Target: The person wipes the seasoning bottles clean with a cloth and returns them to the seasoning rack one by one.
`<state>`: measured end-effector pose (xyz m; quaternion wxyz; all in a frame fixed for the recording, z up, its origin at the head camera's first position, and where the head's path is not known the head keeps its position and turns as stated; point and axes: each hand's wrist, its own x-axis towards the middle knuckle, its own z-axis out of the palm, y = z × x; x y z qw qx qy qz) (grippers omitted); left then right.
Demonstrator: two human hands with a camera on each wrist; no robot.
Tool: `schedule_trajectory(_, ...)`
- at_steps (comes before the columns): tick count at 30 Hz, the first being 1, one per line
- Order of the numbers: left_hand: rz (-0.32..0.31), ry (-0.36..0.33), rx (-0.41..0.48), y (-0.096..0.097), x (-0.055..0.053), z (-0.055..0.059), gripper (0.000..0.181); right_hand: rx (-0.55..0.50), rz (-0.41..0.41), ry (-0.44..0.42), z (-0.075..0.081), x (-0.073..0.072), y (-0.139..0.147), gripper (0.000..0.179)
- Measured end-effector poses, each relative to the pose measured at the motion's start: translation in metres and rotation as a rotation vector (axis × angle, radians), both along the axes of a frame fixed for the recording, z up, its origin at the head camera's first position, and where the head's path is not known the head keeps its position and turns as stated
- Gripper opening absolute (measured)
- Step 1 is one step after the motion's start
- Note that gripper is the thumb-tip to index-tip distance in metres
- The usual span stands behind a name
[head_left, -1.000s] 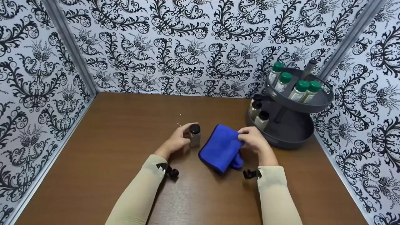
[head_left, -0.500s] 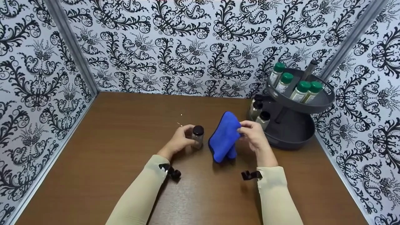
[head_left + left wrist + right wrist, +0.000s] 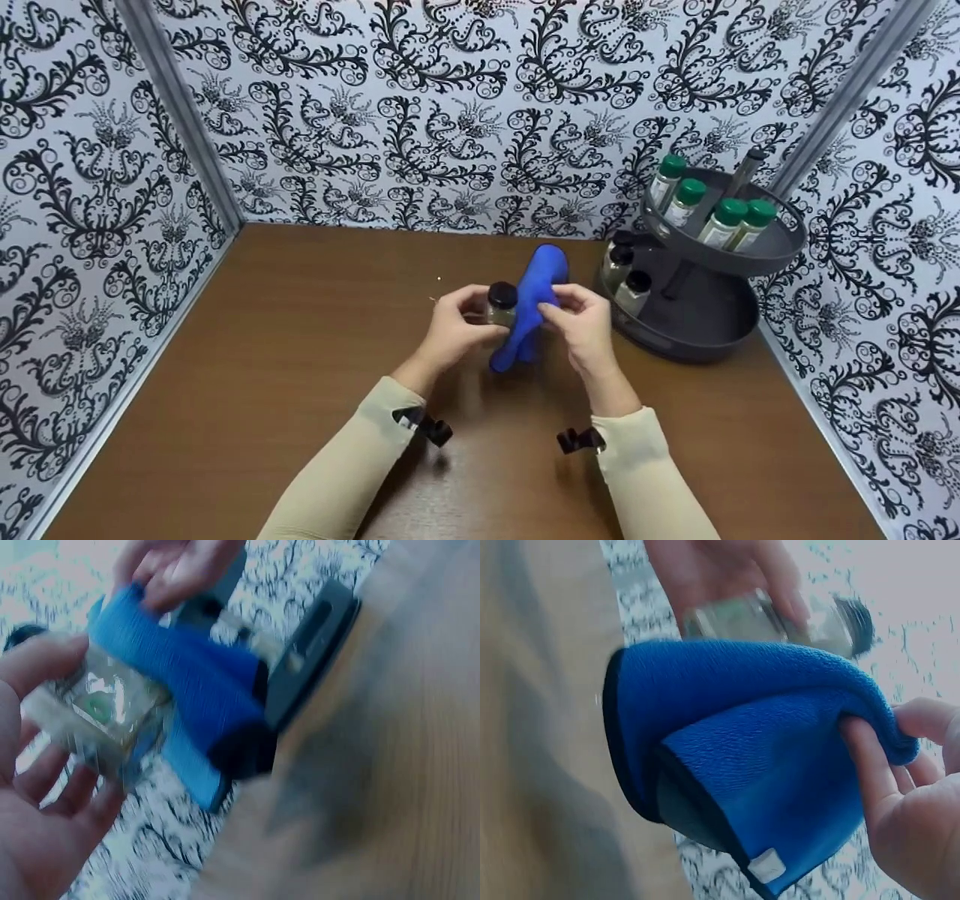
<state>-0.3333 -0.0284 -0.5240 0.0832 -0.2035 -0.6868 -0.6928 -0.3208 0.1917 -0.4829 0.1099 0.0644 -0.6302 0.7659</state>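
Note:
In my left hand [image 3: 459, 328] I hold a small clear spice jar [image 3: 502, 306] with a black cap, thumb on one side and fingers on the other. Its glass body [image 3: 105, 709] shows blurred in the left wrist view. My right hand [image 3: 585, 322] pinches a folded blue cloth [image 3: 541, 289] with dark edging between thumb and fingers. The cloth hangs right beside the jar; whether they touch I cannot tell. A small white tag [image 3: 767, 865] sits on the cloth's corner in the right wrist view.
A dark grey two-tier round rack [image 3: 697, 341] stands at the back right. Several green-capped jars [image 3: 684, 202] are on its upper tier, black-capped jars [image 3: 634, 294] on the lower. Tiny pale crumbs [image 3: 435, 299] lie on the brown table [image 3: 315, 337]. Patterned walls [image 3: 450, 112] enclose it.
My left hand has lifted the jar and moved it to the right. The cloth in my right hand has risen, turned more upright and come left to the jar.

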Motion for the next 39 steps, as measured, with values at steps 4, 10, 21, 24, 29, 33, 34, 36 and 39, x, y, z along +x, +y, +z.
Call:
schedule_trajectory(4, 0.066, 0.002, -0.039, 0.005, 0.010, 0.013, 0.052, 0.011, 0.037, 0.060, 0.006, 0.009, -0.008, 0.027)
schedule_trajectory(10, 0.104, 0.017, -0.087, 0.007, 0.019, 0.023, 0.055, -0.029, 0.031, 0.122, 0.015, 0.017, -0.012, 0.034)
schedule_trajectory(21, 0.170, 0.089, -0.126, 0.010, 0.029, 0.036, 0.061, 0.079, -0.110, 0.264, 0.014, 0.023, -0.022, 0.023)
schedule_trajectory(24, 0.171, 0.082, -0.126, 0.011, 0.032, 0.038, 0.061, 0.197, -0.174, 0.309, 0.008, 0.023, -0.026, 0.021)
schedule_trajectory(29, 0.195, 0.084, -0.092, 0.007, 0.031, 0.042, 0.056, 0.335, -0.187, 0.361, -0.002, 0.026, -0.031, 0.026)
schedule_trajectory(33, 0.246, 0.080, -0.053, 0.000, 0.030, 0.048, 0.055, 0.414, -0.158, 0.354, -0.008, 0.030, -0.039, 0.028)
schedule_trajectory(34, 0.260, 0.074, -0.040, -0.002, 0.030, 0.050, 0.055, 0.431, -0.145, 0.340, -0.010, 0.030, -0.041, 0.027)
schedule_trajectory(36, 0.275, 0.059, -0.010, -0.005, 0.029, 0.053, 0.055, 0.459, -0.119, 0.303, -0.013, 0.031, -0.046, 0.027)
schedule_trajectory(39, 0.281, 0.037, 0.016, -0.009, 0.028, 0.056, 0.054, 0.464, -0.097, 0.254, -0.015, 0.031, -0.051, 0.025)
